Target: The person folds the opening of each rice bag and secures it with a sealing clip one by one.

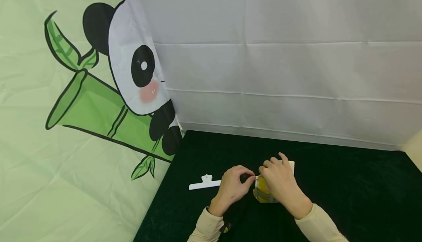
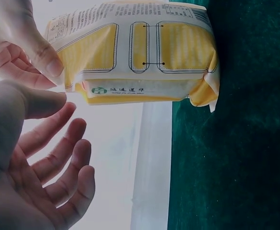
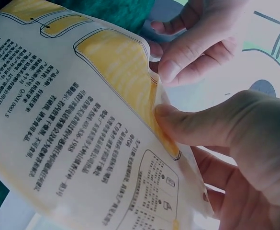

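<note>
A yellow and white printed plastic packet point(image 1: 261, 190) stands between my hands over the dark green cloth. My left hand point(image 1: 232, 185) pinches its upper left corner between thumb and forefinger; the other fingers spread loosely in the left wrist view. With thumb in front and fingers behind, my right hand point(image 1: 281, 180) grips the same edge close by. In the right wrist view the packet point(image 3: 68, 110) shows a text panel and yellow outlined patches. Its sealed-looking end point(image 2: 130, 90) bears a small green logo in the left wrist view. Behind my left hand lies a white bar with a tab point(image 1: 205, 184).
The dark green cloth point(image 1: 356, 190) covers the table. A white curtain point(image 1: 283, 70) rises at its back edge, and a pale green curtain with a panda print point(image 1: 79, 99) hangs along the left. Near my left sleeve is a small black and yellow object point(image 1: 225, 228).
</note>
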`<state>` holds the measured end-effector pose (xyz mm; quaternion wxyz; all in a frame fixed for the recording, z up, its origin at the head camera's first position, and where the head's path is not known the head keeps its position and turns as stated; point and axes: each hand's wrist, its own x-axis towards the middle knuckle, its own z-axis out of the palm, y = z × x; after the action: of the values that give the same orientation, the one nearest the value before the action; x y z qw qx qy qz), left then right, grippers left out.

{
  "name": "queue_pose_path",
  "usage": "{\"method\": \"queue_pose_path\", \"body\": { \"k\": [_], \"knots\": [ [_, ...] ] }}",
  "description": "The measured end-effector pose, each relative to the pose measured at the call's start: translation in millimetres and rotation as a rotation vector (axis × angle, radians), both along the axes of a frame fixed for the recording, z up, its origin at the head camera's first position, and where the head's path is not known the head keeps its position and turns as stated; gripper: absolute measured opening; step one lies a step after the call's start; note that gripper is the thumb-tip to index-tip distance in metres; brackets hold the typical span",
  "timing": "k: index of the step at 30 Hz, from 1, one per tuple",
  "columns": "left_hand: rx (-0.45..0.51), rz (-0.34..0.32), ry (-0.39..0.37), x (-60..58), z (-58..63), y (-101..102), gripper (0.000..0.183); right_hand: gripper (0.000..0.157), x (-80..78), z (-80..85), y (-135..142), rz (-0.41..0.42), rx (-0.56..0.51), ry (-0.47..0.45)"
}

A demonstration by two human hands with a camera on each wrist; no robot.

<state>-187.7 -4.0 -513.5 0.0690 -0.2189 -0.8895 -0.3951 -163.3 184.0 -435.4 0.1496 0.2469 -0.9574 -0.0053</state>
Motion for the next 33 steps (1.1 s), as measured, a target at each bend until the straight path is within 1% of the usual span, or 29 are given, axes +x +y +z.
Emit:
{"method": "queue_pose_path", "body": {
  "k": [4,11,18,26,33],
  "knots": [
    [0.000,0.010,-0.006,-2.4,-0.9,0,0.015,0.029,-3.6,0.2,1,0.007,-0.003,-0.005],
    [-0.016,0.020,-0.055,-5.3,-5.3,-3,0.015,0.029,-8.3,0.1,3,0.014,0.002,-0.021],
    [-0.005,0.028,-0.065,-9.0,-7.6,-9,0.015,0.026,-12.5,-0.5,3,0.022,-0.012,-0.019],
    [-0.018,0.049,-0.050,-7.1,-9.5,-20,0.014,0.026,-7.7,0.9,-4,-0.002,0.000,-0.025],
    [-0.038,0.066,-0.046,-7.3,-15.6,-34,0.014,0.025,-2.8,-0.7,-10,-0.004,-0.017,-0.012]
  ]
}}
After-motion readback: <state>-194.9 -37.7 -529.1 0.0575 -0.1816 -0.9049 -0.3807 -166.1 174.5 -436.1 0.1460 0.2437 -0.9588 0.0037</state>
